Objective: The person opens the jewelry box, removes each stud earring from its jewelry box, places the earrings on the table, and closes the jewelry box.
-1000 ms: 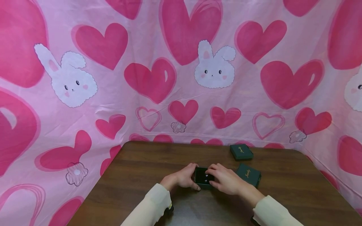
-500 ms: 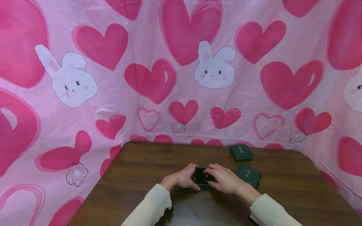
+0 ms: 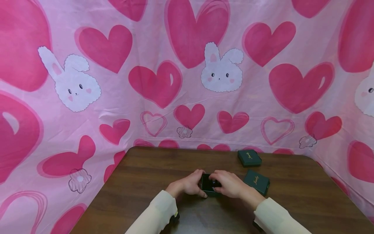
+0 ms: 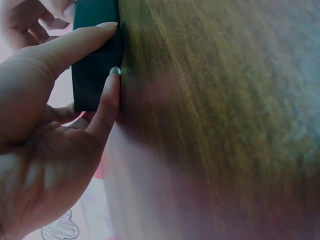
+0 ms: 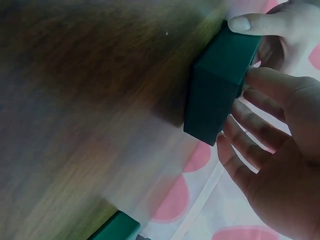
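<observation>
A small dark green jewelry box sits uncovered on the table, its black insert facing up. Tiny silvery star-shaped earrings show on the insert, partly covered by fingers. My left hand grips the box from the left, thumb on its near wall and the other fingers round the far side. From the right, my right hand reaches over the box, with thumb and forefinger set apart on the insert near the earrings. In the right wrist view, its other fingers extend loosely beside the green wall.
Right of the hands lies a green box or lid with gold lettering. Behind it, near the table's back edge, is a second lettered green box. A pink heart-and-rabbit cloth hangs round the wooden table.
My right hand has shifted slightly left over the insert, and its fingers now cover more of the area round the earrings. The left hand and the box have stayed in place.
</observation>
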Available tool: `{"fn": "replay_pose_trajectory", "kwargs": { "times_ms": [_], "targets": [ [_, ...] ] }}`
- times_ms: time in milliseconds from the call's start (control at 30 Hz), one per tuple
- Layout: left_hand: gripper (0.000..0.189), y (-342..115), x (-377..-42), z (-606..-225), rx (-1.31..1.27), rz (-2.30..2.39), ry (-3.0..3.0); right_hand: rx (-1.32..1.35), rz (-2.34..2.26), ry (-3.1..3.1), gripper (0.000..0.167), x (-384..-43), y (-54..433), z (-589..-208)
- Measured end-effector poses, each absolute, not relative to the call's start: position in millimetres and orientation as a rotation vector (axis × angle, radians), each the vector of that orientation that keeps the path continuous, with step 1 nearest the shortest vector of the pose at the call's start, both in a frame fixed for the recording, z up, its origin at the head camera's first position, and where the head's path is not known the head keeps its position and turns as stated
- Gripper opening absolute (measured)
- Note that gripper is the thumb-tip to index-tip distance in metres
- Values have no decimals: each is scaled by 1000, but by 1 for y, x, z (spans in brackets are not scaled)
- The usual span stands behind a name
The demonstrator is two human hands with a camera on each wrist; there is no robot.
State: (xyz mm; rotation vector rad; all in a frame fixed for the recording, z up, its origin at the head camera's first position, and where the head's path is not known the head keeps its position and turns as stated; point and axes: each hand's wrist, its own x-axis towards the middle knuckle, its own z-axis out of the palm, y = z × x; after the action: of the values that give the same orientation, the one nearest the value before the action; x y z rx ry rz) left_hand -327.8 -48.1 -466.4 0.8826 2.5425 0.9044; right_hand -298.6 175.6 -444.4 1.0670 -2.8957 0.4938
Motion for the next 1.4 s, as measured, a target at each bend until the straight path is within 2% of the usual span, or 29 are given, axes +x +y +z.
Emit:
{"fn": "replay_pose_trajectory", "kwargs": {
  "times_ms": [500,733,967,1400],
  "targets": [
    [70,-48,-336,-472,951,898,2548,1096,534,-2946,24,-303,171,-438],
    [71,-51,-348,-490,945,933,2544,1141,619,-2963,14,-307,170,-441],
    [69,-47,-329,-467,877,919,2546,1177,685,-2957,9,-309,171,-442],
    [68,-47,-327,-466,866,932,2545,1176,703,-2947,5,-307,170,-441]
  ]
}}
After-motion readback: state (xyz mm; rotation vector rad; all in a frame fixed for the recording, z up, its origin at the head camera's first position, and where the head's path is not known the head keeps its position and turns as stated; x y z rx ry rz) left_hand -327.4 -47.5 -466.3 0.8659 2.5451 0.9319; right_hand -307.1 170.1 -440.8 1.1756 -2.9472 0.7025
